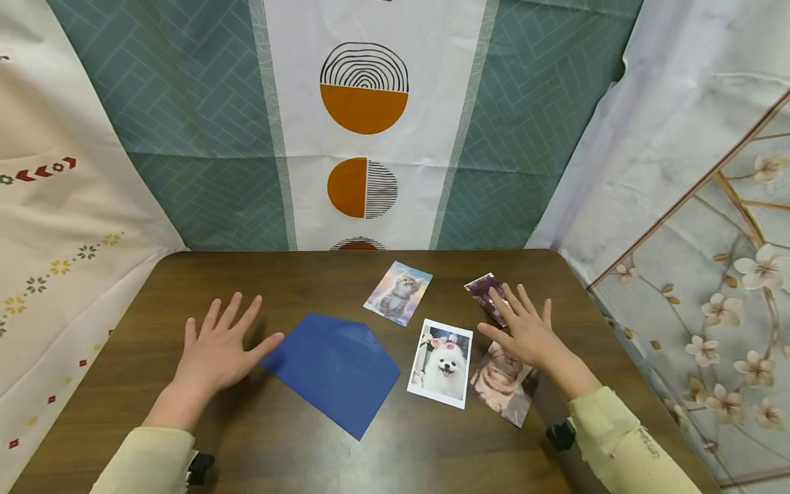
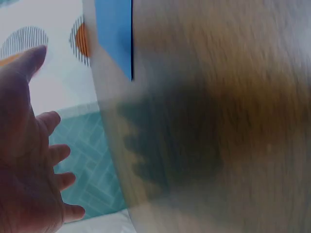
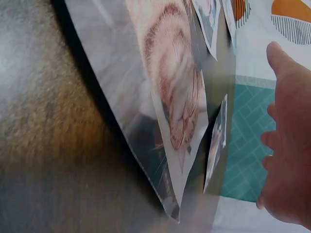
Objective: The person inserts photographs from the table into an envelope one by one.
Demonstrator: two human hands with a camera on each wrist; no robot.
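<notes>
Left hand point(image 1: 216, 357) spread, palm down, raised over the worktop point(image 1: 278, 463) at lower left of frame; holds nothing. Thumb overlaps the near-left edge of the blue envelope point(image 1: 336, 377) in the head view, but the left wrist view shows the hand apart from it. Envelope lies flat at lower centre, flap apparently open toward the top. Right hand point(image 1: 524, 336) also spread and holding nothing, raised over the cat photo point(image 1: 503, 391) and dark photo point(image 1: 483, 293) at lower right, partly covering both. Dog photo point(image 1: 446, 363) sits just beside the cat photo; kitten photo point(image 1: 398, 295) is above, near frame centre.

Handling, my judgement: thin flat stock will resist pinching, so best tip up a corner with a fingertip, then grip by the borders, off the printed faces. One photo at a time. Steady the envelope with light left fingers; forcing could crease the flap.
</notes>
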